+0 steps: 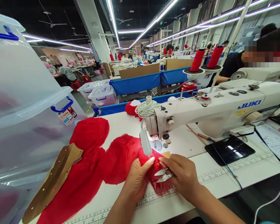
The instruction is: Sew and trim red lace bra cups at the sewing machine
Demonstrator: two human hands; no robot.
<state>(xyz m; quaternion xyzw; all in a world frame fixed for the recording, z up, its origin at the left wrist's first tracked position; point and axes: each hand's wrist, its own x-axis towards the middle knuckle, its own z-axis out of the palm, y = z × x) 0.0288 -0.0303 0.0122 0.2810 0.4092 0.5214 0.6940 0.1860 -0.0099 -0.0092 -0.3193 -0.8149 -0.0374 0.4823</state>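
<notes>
My left hand [139,174] pinches a piece of red lace-like fabric [160,183] between thumb and fingers, just in front of the sewing machine's needle area. My right hand [183,174] has thread snips [164,175] tucked in its palm, blades pointing left over the fabric. Its thumb and forefinger also grip the fabric's upper edge. The white sewing machine [214,105] stands behind both hands, its small lamp [145,142] shining near the cloth. A yellowish piece [166,154] shows beside my right fingertips.
Red cloth piles [121,158] lie to the left, with a brown perforated strip [52,183] across them. A black phone-like slab [230,150] and a screwdriver-like tool [204,137] lie right. Clear plastic bins [25,102] rise at left. A co-worker [233,67] sits beyond the machine.
</notes>
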